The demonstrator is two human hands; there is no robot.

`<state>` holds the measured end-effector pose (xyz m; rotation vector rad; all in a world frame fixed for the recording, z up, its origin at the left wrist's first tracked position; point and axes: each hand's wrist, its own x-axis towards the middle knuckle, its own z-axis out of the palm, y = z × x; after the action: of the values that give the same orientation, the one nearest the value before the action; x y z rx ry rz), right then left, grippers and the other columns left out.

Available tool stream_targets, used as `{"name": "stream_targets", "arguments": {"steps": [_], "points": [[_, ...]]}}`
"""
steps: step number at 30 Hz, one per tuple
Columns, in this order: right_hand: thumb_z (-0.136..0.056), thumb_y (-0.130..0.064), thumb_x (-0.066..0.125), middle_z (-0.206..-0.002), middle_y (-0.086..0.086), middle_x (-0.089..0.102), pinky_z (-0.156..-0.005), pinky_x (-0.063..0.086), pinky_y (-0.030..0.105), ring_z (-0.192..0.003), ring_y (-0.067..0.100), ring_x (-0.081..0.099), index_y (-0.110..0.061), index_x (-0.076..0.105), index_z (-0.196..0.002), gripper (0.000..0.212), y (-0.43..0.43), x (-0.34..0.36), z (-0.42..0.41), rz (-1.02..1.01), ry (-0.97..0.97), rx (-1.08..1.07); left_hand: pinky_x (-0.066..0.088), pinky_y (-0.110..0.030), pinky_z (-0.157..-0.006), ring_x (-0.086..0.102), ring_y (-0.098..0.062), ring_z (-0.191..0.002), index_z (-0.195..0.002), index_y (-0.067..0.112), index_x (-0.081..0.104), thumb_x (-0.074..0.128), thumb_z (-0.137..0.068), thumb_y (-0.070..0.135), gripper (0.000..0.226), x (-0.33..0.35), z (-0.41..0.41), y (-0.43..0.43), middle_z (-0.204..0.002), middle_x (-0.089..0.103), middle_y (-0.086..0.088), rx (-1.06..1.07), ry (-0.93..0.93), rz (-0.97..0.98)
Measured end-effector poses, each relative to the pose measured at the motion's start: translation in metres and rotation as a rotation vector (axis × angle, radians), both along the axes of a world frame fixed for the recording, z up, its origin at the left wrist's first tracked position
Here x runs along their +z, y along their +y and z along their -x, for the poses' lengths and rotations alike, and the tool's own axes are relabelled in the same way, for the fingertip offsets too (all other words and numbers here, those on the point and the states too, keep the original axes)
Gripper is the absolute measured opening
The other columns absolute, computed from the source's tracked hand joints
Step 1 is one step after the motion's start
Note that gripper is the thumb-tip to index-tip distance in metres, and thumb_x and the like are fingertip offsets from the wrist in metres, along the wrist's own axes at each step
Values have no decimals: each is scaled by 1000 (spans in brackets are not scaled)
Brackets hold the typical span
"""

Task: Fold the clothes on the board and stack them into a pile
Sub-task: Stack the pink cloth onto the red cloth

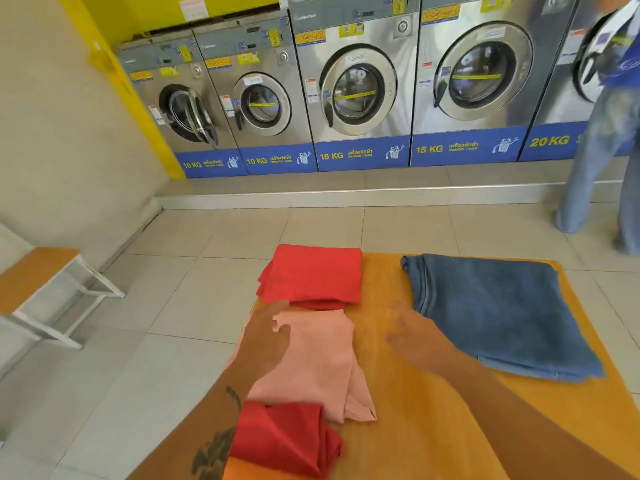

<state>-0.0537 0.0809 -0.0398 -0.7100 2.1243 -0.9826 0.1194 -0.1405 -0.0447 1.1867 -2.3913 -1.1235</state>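
Observation:
An orange board (415, 403) carries four folded garments. A folded red cloth (315, 275) lies at the far left end. Just in front of it sits a folded pink cloth (318, 362), and a second red cloth (287, 441) lies nearest me at the left edge. Folded blue jeans (498, 313) cover the right side. My left hand (266, 336) rests on the pink cloth's left edge, fingers spread and gripping nothing. Between the pink cloth and the jeans, my right hand (415, 334) hovers over bare board, blurred, with fingers apart and nothing in it.
A row of steel washing machines (356, 88) lines the far wall on a raised step. A person in jeans (602, 161) stands at the right by the machines. A wooden bench with white legs (41, 289) stands at the left. Tiled floor surrounds the board.

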Motion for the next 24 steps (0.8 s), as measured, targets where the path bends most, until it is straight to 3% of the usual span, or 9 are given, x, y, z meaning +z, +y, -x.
{"name": "stream_targets", "arguments": {"steps": [3,6,9,12,15,18,21,24], "points": [[-95,-22,59,-141,13,48,-76,49,31,-108,24,59,-26,18,-155,72,-32,-3,-34,-37,-154,-4,40,-43,-102,46,-30,-125,-137,38,49,57,-89,19,52,-18,-25,-39,-131,44,-2,78,-213,46],[-95,-27,60,-133,-3,54,-84,44,20,-104,8,55,-30,19,-153,71,-58,-19,-61,34,-213,-46,35,-48,-105,37,-33,-130,-144,42,38,58,-88,29,61,-35,-42,-65,-146,33,-2,86,-365,-50],[-93,-28,63,-151,-10,34,-106,35,31,-131,10,38,-34,16,-154,76,-79,-34,-80,108,-250,-171,35,-45,-105,36,-33,-130,-148,41,32,56,-89,29,65,-51,-50,-77,-148,29,-4,-31,-381,-134],[-91,-28,66,-153,-8,29,-111,32,37,-139,16,33,-37,19,-153,79,-92,-45,-95,87,-204,-223,38,-46,-103,34,-32,-127,-145,43,30,51,-85,30,65,-59,-53,-80,-146,32,-1,-95,-405,-56],[-83,-24,72,-153,-3,33,-110,35,44,-135,20,37,-42,23,-150,85,-99,-53,-107,13,-94,-255,40,-45,-96,36,-29,-118,-139,43,29,47,-84,29,60,-59,-55,-74,-138,35,-1,-132,-426,23],[-80,-10,66,-135,-2,44,-97,43,39,-117,20,48,-38,20,-152,90,-109,-54,-118,-22,-47,-259,40,-45,-95,36,-30,-113,-132,42,32,44,-82,25,54,-57,-56,-68,-132,35,-3,-157,-408,25],[-80,1,56,-127,-9,44,-83,44,28,-105,14,50,-38,25,-151,87,-116,-51,-123,16,-27,-284,42,-43,-93,41,-30,-106,-133,46,35,46,-81,21,59,-55,-50,-76,-123,30,-2,-114,-296,-241],[-83,5,52,-119,-26,44,-78,41,17,-100,3,51,-43,36,-145,80,-121,-44,-122,84,-4,-318,46,-34,-85,52,-23,-105,-143,45,38,56,-79,13,74,-50,-49,-90,-133,34,-3,-36,-121,-516]]}}
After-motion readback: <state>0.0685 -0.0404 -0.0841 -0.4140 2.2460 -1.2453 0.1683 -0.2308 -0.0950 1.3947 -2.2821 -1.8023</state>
